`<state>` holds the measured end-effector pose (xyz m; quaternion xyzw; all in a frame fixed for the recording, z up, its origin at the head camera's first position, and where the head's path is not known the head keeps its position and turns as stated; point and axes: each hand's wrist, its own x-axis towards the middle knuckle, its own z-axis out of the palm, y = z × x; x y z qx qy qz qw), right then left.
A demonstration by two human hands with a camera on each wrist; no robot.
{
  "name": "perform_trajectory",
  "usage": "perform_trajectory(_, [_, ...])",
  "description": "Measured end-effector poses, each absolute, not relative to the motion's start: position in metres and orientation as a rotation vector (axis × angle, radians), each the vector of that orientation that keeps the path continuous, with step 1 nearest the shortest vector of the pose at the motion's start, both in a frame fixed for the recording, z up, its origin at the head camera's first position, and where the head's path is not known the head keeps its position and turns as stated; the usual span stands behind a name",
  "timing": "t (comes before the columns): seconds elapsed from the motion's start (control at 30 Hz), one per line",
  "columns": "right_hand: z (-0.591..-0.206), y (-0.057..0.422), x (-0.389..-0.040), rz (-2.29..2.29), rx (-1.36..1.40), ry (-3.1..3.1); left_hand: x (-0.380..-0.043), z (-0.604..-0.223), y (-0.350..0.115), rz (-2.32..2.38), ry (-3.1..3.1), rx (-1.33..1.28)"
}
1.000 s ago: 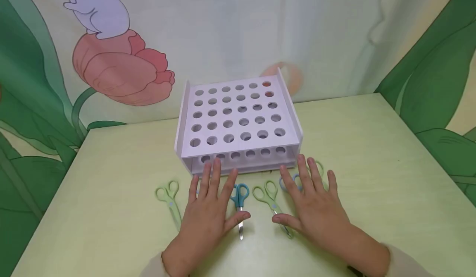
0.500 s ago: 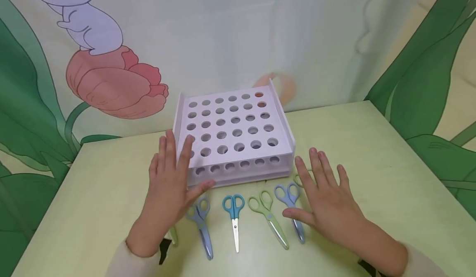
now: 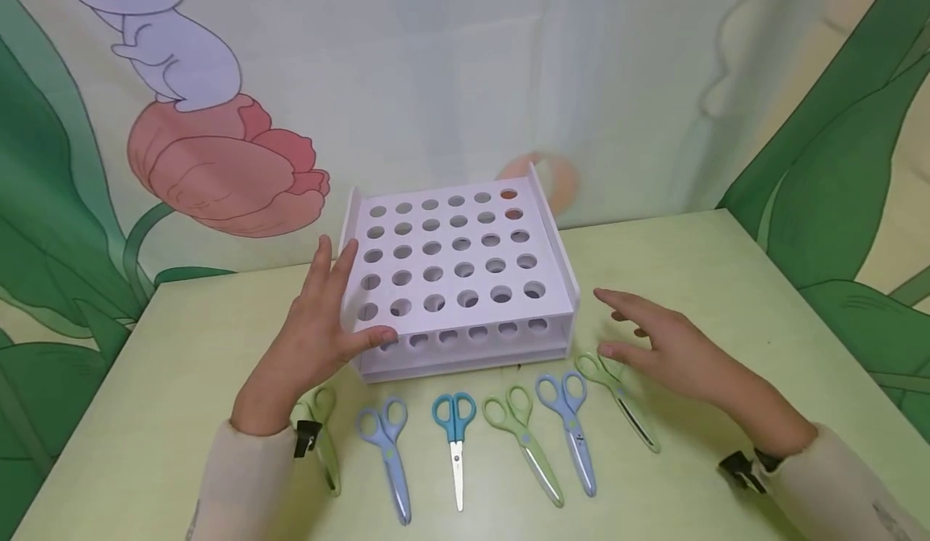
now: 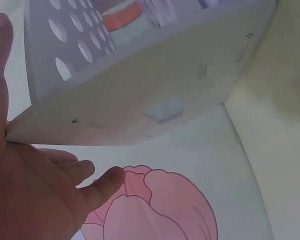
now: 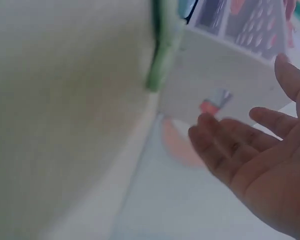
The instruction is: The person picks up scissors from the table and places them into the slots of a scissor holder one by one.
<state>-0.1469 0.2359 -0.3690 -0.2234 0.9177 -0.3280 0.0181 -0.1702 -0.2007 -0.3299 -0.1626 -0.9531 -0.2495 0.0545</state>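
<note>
A white rack (image 3: 450,287) with rows of round holes stands near the back of the table. My left hand (image 3: 305,335) is at its left side, fingers extended along the side panel and thumb across the front left corner. In the left wrist view the rack's edge meets the hand (image 4: 30,195) between thumb and fingers. Right of the rack, my right hand (image 3: 676,347) hovers apart from it, fingers slightly bent and holding nothing. Below it lie green scissors (image 3: 632,412). In front of the rack are teal scissors (image 3: 458,436) and green scissors (image 3: 526,436).
Lilac-blue scissors (image 3: 392,460) and another lilac-blue pair (image 3: 574,436) lie in the same row. Green scissors (image 3: 328,452) at the left are partly hidden by the left wrist. A printed curtain (image 3: 436,81) hangs behind the pale green table (image 3: 697,274).
My left hand has moved left from over the scissors to the rack's left side. The right hand has shifted right and turned sideways, uncovering the scissors beneath. The head view has tilted slightly.
</note>
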Motion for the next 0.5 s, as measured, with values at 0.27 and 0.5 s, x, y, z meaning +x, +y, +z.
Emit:
perform_trajectory(0.27, [-0.388,0.254,-0.162,-1.202,-0.689,2.735,-0.166,-0.334,-0.199,-0.866,-2.926,-0.426])
perform_trajectory(0.5, [-0.407,0.267,-0.167,-1.092,-0.637,2.653,-0.169,-0.334,-0.197,-0.802,-2.976,-0.399])
